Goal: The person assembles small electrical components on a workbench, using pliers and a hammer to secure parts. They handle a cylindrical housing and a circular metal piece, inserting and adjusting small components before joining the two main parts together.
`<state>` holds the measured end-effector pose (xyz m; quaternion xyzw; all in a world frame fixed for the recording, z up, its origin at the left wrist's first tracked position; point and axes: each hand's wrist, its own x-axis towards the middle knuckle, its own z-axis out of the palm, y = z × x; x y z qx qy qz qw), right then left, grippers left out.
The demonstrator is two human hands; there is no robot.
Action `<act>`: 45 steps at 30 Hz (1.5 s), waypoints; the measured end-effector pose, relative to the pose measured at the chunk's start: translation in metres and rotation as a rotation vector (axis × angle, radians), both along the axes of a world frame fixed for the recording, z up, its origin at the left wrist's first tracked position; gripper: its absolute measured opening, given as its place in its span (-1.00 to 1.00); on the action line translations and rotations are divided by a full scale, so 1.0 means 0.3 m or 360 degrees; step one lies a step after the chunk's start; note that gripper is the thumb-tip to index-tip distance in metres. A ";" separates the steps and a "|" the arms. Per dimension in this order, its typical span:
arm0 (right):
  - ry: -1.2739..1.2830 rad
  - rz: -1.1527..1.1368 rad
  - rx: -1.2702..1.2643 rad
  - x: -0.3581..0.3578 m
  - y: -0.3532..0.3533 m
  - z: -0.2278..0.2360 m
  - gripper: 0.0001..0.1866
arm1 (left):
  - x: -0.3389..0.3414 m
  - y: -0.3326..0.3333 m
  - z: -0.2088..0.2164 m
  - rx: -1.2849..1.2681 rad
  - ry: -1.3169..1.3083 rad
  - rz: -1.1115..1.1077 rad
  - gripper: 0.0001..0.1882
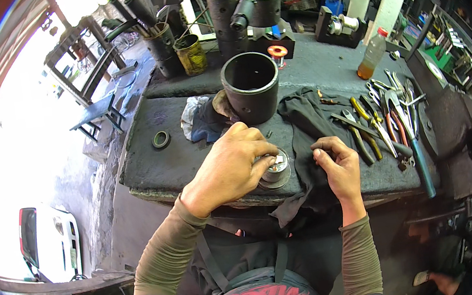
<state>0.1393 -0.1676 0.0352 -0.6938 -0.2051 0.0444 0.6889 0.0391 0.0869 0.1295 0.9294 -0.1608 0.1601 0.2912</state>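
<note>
A round metal part with a shiny top stands near the front edge of the dark workbench. My left hand reaches over it, thumb and fingers pinched at its top; a small pale piece shows by the fingertips, too small to name. To the right, my right hand hovers by a dark cloth, thumb and forefinger brought together. Whatever it may hold is hidden. Beyond my left hand a thick black cylinder stands upright beside crumpled rags.
Pliers and other hand tools lie heaped on the right, with a blue-handled tool along the edge. Farther back are a bottle of amber liquid, a solder spool and a yellow can. A dark ring lies left.
</note>
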 end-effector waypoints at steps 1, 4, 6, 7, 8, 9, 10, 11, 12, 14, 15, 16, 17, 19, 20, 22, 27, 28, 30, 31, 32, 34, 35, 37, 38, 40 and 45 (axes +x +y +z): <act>-0.0063 -0.0014 -0.0050 0.000 0.003 0.002 -0.90 | 0.004 0.000 0.005 0.0005 0.0004 -0.0017 -0.86; -0.0108 -0.0044 -0.0183 -0.009 0.010 0.011 -0.87 | 0.022 -0.003 0.023 0.0024 0.0021 -0.0059 -0.87; -0.0157 -0.0058 -0.0207 -0.012 0.010 0.011 -0.86 | 0.029 -0.005 0.034 0.0077 0.0031 -0.0065 -0.87; -0.0182 -0.0066 -0.0222 -0.012 0.008 0.010 -0.86 | 0.033 -0.006 0.039 0.0102 0.0035 -0.0069 -0.87; -0.0196 -0.0074 -0.0224 -0.010 0.006 0.009 -0.85 | 0.034 -0.008 0.041 0.0125 -0.0008 -0.0062 -0.88; -0.0205 -0.0083 -0.0228 -0.008 0.004 0.005 -0.85 | 0.035 -0.011 0.043 0.0110 0.0001 -0.0054 -0.87; -0.0215 -0.0091 -0.0233 -0.006 0.002 0.003 -0.85 | 0.035 -0.014 0.048 0.0095 0.0009 -0.0046 -0.86; -0.0225 -0.0100 -0.0238 -0.007 0.001 0.001 -0.85 | 0.035 -0.017 0.053 0.0079 0.0017 -0.0037 -0.86; -0.0145 -0.0082 -0.0220 -0.008 0.004 0.006 -0.84 | 0.030 -0.019 0.058 0.0094 0.0033 -0.0012 -0.85; -0.0195 -0.0088 -0.0229 -0.012 0.004 0.009 -0.83 | 0.030 -0.021 0.057 0.0089 0.0045 0.0000 -0.85; -0.0223 -0.0091 -0.0237 -0.010 0.003 0.009 -0.83 | 0.032 -0.021 0.057 0.0084 0.0047 0.0007 -0.85; -0.0243 -0.0095 -0.0232 -0.009 0.003 0.007 -0.83 | 0.031 -0.024 0.062 0.0097 0.0035 0.0004 -0.85; -0.0263 -0.0099 -0.0228 -0.008 0.002 0.006 -0.83 | 0.028 -0.027 0.069 0.0111 0.0024 0.0001 -0.85; -0.0264 -0.0094 -0.0230 -0.009 0.002 0.004 -0.82 | 0.027 -0.029 0.070 0.0122 0.0024 0.0002 -0.85; -0.0244 -0.0088 -0.0234 -0.010 0.002 0.008 -0.82 | 0.029 -0.031 0.067 0.0122 0.0035 0.0005 -0.85; -0.0237 -0.0095 -0.0238 -0.008 -0.001 0.008 -0.82 | 0.033 -0.033 0.059 0.0142 0.0041 0.0009 -0.86; -0.0245 -0.0112 -0.0140 -0.007 0.000 -0.010 -0.82 | 0.029 -0.039 0.068 0.0131 0.0016 0.0059 -0.85; -0.0218 -0.0104 -0.0155 -0.009 0.000 -0.004 -0.83 | 0.027 -0.040 0.069 0.0133 0.0019 0.0066 -0.85; -0.0168 -0.0088 -0.0186 -0.012 -0.003 0.014 -0.83 | 0.029 -0.039 0.068 0.0136 0.0021 0.0079 -0.85; -0.0153 -0.0086 -0.0173 -0.011 -0.003 0.009 -0.83 | 0.030 -0.038 0.062 0.0145 0.0034 0.0065 -0.85; -0.0138 -0.0084 -0.0161 -0.011 -0.004 0.000 -0.83 | 0.033 -0.036 0.053 0.0155 0.0047 0.0051 -0.85; -0.0166 -0.0094 -0.0143 -0.010 -0.007 -0.005 -0.84 | 0.035 -0.037 0.052 0.0153 0.0047 0.0047 -0.85; -0.0210 -0.0098 -0.0138 -0.007 -0.004 -0.004 -0.84 | 0.033 -0.038 0.059 0.0142 0.0034 0.0063 -0.85; -0.0223 -0.0099 -0.0144 -0.008 -0.003 0.000 -0.84 | 0.030 -0.039 0.061 0.0134 0.0042 0.0071 -0.84; -0.0193 -0.0099 -0.0155 -0.012 -0.005 0.006 -0.83 | 0.031 -0.041 0.059 0.0136 0.0063 0.0057 -0.84; -0.0165 -0.0100 -0.0162 -0.013 -0.005 0.010 -0.83 | 0.032 -0.040 0.061 0.0158 0.0085 0.0054 -0.84; -0.0223 -0.0115 -0.0125 -0.009 -0.003 -0.008 -0.84 | 0.024 -0.033 0.059 0.0222 0.0116 0.0082 -0.83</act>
